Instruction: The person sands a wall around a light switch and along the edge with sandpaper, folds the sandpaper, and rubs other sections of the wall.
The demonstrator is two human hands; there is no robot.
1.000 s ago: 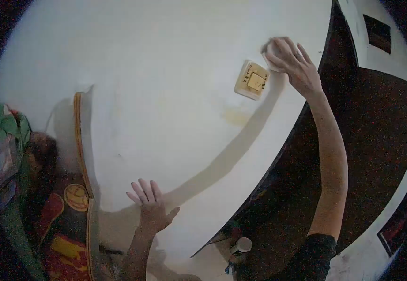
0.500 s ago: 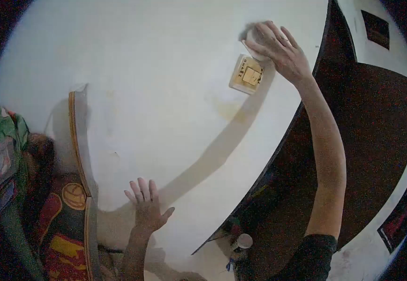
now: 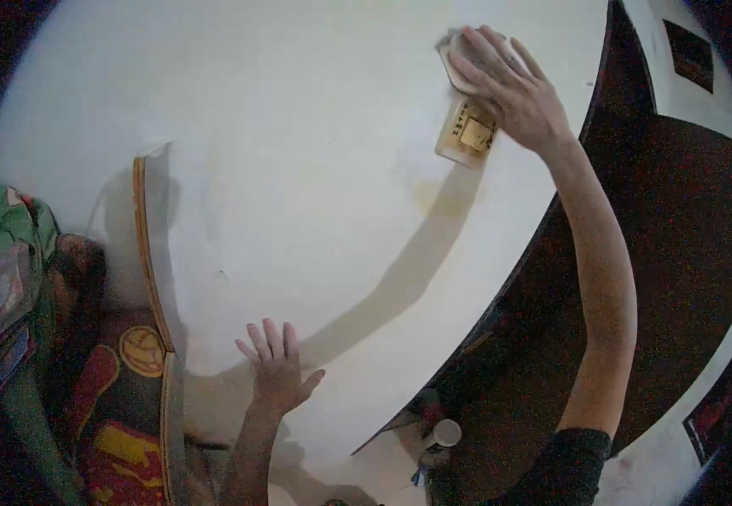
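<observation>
My right hand (image 3: 518,93) presses a white wiping pad, perhaps a folded cloth (image 3: 457,69), flat on the white wall (image 3: 315,169). Its fingers lie spread over the back of the pad. Just below it sits a yellowed light switch plate (image 3: 454,148) with dark marks along its edges; the hand partly overlaps its upper right corner. Lower on the wall, my left hand (image 3: 278,375) rests palm down with fingers apart, holding nothing. A faint yellowish patch (image 3: 446,198) stains the wall under the plate.
A wooden-edged panel (image 3: 148,253) stands out at the left. Beyond it are green cloth (image 3: 8,219) and red-and-yellow patterned fabric (image 3: 126,443). A dark brown door-like surface (image 3: 678,228) borders the wall at right. A white-topped container (image 3: 446,433) stands below.
The view has shifted slightly, carrying the scene to the right. Relative to the switch plate, my right hand and the pad have slid a little left and up. My left hand stays in place.
</observation>
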